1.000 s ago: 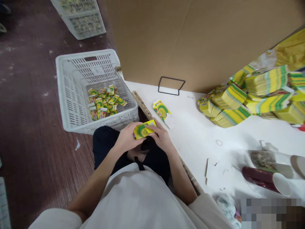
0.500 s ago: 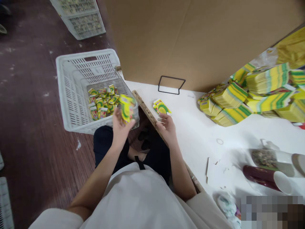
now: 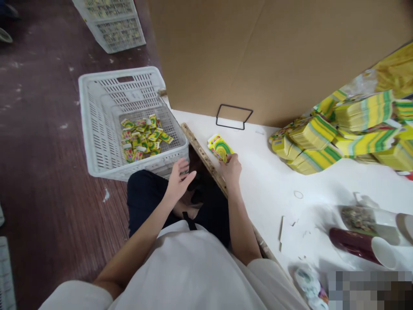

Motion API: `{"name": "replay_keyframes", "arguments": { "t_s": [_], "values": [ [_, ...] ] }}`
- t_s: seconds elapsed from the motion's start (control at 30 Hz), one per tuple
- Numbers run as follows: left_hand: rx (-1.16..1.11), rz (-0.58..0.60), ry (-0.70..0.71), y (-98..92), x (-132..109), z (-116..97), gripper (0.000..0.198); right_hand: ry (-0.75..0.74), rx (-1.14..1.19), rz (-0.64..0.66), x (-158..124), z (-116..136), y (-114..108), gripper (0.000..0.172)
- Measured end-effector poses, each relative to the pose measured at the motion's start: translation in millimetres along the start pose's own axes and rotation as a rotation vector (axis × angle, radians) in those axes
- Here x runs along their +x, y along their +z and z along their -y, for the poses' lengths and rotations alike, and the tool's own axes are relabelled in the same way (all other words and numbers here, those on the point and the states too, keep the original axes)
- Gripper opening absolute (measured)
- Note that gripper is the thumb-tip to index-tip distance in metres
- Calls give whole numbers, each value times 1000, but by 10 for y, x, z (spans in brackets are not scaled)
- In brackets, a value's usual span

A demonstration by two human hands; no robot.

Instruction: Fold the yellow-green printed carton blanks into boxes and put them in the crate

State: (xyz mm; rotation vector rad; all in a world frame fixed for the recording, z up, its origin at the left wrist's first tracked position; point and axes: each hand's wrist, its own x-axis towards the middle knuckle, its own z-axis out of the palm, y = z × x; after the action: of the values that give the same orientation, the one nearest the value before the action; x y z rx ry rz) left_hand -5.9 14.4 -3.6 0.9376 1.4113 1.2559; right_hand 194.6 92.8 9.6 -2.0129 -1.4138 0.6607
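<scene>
My left hand (image 3: 179,181) hovers beside the near corner of the white plastic crate (image 3: 84,125). Its fingers are apart and nothing is in them. On the crate's floor lies a loose pile of small yellow-and-green boxes (image 3: 143,137), some showing white end flaps. At the white table's edge, my right hand (image 3: 231,168) pinches the near end of a flattish yellow-and-green box (image 3: 219,146), which lies on the tabletop. The thumb and fingertips are partly hidden behind the hand.
Bundled stacks of flat yellow-and-green cartons (image 3: 309,142) lie on the table (image 3: 258,181) at right. A big cardboard sheet (image 3: 258,51) stands behind a black wire frame (image 3: 234,117). Nearer are a dark red cup (image 3: 351,243) and a jar (image 3: 361,217). Filled crates (image 3: 119,30) stand on the floor.
My left hand has let go of a yellow-and-green box, now in the crate, and moved back toward me. My right hand has closed on the box lying on the table.
</scene>
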Motion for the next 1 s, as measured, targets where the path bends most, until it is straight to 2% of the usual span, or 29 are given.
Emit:
{"name": "replay_keyframes", "arguments": {
  "t_s": [0.1, 0.17, 0.23, 0.3, 0.33, 0.4, 0.5, 0.57, 0.73, 0.83, 0.93, 1.0],
  "values": [
    [-130, 117, -1, 63, -23, -36, 87, -42, 121, 8, -105, 54, -90, 24],
    [-264, 140, 45, 126, -27, -111, 89, -116, 222, 85, -249, 127, -128, 26],
    [-395, 120, 84, 199, -30, -236, 80, -225, 392, 312, -454, 217, -121, 31],
    [-504, 105, 80, 264, -38, -385, 63, -297, 633, 617, -684, 304, -63, 37],
    [-547, 93, 74, 289, -43, -452, 55, -289, 752, 716, -790, 340, -22, 40],
    [-591, 20, 94, 314, -48, -541, 44, -240, 911, 789, -952, 394, 61, 49],
    [-499, -185, 118, 294, -43, -521, 36, -224, 922, 747, -1023, 413, 126, 63],
    [-409, -244, 87, 252, -40, -440, 34, -238, 858, 684, -969, 388, 113, 60],
    [-288, -143, 109, 158, -61, -276, 36, -251, 803, 587, -774, 274, 27, 29],
    [-256, -134, 90, 116, -59, -243, 35, -280, 753, 499, -721, 223, -14, 20],
    [-226, -30, 97, -14, -7, -278, 47, -437, 598, 303, -663, 191, -133, 14],
    [-175, 48, 173, -157, 45, -355, 63, -599, 398, 185, -624, 182, -252, 18]
  ]
}}
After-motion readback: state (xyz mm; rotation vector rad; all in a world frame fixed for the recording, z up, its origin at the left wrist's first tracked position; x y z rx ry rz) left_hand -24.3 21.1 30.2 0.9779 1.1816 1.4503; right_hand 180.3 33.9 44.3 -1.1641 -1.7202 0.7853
